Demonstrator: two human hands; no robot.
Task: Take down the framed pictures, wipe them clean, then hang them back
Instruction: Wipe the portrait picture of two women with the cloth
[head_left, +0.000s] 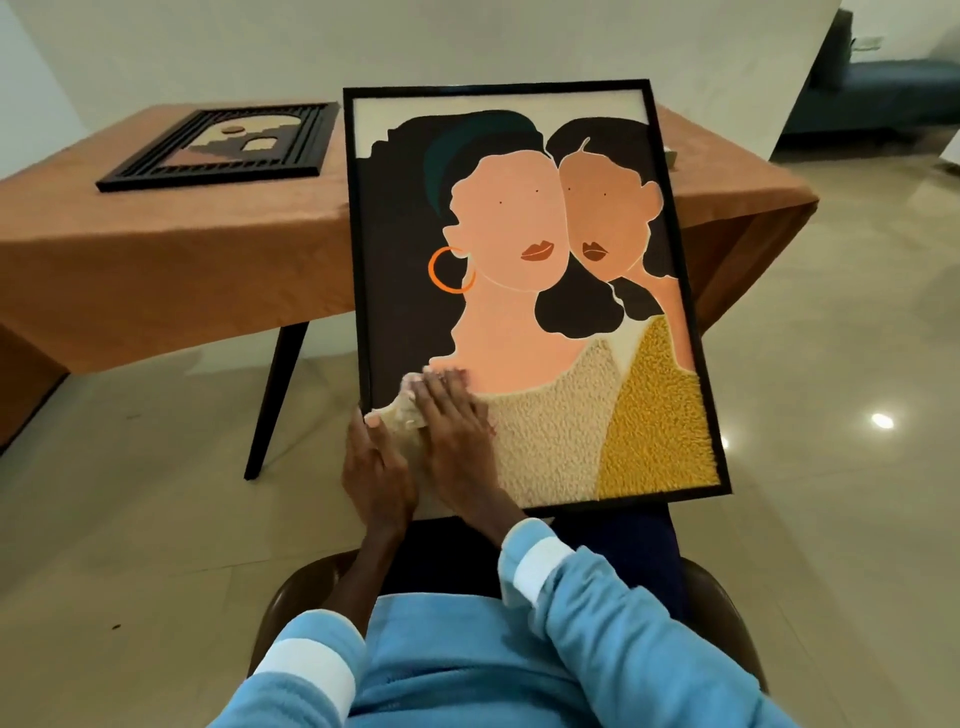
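A large black-framed picture (519, 291) of two faces leans on my lap, tilted back toward the table. My right hand (457, 436) lies flat on its lower left part, fingers straight, pressing a pale cloth (402, 413) against the surface. My left hand (376, 467) holds the frame's lower left edge, thumb on the front beside the cloth. A second, smaller black-framed picture (228, 148) with an arch pattern lies flat on the table.
A table with an orange-brown cloth (156, 260) and dark legs stands ahead. I sit on a brown chair (291, 597). Glossy tiled floor (831, 415) spreads around. A dark sofa (893, 98) stands at the far right behind a white wall.
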